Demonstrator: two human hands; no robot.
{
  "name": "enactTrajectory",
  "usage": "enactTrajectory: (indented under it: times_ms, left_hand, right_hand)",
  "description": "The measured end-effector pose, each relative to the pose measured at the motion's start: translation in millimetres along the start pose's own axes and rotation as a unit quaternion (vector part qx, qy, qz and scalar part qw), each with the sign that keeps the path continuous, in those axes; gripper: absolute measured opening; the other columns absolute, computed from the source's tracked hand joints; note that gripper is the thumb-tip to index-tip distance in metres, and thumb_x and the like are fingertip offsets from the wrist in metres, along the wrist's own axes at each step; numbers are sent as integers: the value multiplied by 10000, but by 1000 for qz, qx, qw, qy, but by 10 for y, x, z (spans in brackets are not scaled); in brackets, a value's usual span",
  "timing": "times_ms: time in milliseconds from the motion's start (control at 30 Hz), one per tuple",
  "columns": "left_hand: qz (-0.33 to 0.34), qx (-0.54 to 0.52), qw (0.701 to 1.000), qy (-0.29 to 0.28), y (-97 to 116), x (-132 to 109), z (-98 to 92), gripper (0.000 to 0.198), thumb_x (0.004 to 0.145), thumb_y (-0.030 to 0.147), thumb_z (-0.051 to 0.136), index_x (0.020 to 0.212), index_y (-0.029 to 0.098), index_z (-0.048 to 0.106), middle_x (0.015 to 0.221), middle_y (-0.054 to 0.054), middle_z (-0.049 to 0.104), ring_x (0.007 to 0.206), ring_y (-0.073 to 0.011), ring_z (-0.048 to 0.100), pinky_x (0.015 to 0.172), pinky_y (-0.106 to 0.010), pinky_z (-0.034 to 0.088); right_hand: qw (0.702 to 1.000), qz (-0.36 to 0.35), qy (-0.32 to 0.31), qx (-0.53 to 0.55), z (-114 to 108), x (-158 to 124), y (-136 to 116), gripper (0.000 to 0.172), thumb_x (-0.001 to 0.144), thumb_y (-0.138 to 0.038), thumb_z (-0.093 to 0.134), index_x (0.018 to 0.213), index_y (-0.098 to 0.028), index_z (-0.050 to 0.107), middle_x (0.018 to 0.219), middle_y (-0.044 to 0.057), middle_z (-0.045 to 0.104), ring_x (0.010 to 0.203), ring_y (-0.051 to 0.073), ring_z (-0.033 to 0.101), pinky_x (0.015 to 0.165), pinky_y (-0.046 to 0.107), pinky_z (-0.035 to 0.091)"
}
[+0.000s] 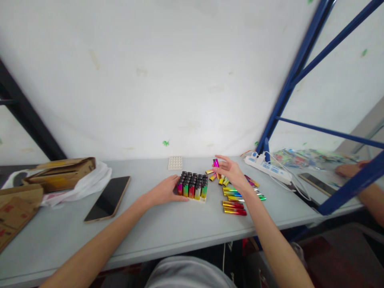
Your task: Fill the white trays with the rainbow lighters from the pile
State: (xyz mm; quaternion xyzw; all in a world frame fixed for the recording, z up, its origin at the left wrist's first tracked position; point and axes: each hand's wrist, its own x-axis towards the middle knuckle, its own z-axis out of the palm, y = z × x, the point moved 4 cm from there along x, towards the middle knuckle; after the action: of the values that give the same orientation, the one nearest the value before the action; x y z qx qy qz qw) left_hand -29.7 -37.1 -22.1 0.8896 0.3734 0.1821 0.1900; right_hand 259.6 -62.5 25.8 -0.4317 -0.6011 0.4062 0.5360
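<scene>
Near the left edge of the worktop (162,230), two cardboard boxes (64,175) and one phone (108,200) were seen. At the middle, the standing-up work was judged well advanced: a block of upright lighters (192,186) was carried on one pale base (203,200), five being counted in its front row, those behind being too crowded to count. Its left side was clasped by the left hand (166,189). Toward the back edge, one holed tray (175,163) was placed, its holes exposed. By the right hand (230,171), one purple lighter (216,163) was pinched above the worktop. Farther right, over a dozen overlapping loose lighters (231,193) remained unplaced, with two red ones (238,212) lying nearest the front edge
</scene>
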Motion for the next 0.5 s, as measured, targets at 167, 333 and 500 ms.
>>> enactTrajectory:
  times_ms: [167, 333, 500]
  left_hand:
    - [-2, -4, 1000, 2, 20, -2, -10, 720, 752, 725, 826, 1223, 199, 681, 1202, -125, 733, 1137, -362, 678, 1047, -460, 530]
    - [-2, -4, 1000, 4, 7, -2, -3, 729, 753, 726, 825, 1232, 194, 683, 1216, -133, 731, 1156, -370, 677, 1060, -464, 525]
    - [12, -7, 1000, 9, 7, -4, -1, 699, 758, 725, 827, 1222, 217, 698, 1219, -115, 730, 1156, -353, 670, 1075, -451, 519]
  right_hand:
    - [999, 2, -30, 15, 209, -5, 44, 467, 837, -620, 796, 990, -196, 676, 732, -17, 658, 649, 153, 629, 632, 285, 495]
    - [994, 44, -76, 65, 375, -33, 52, 574, 828, -768, 713, 975, -230, 576, 624, -116, 381, 455, 73, 340, 457, 221, 271]
    - [998, 54, 39, -7, 378, 1, 179, 615, 849, -849, 592, 753, -256, 459, 561, -105, 306, 431, 86, 275, 413, 236, 205]
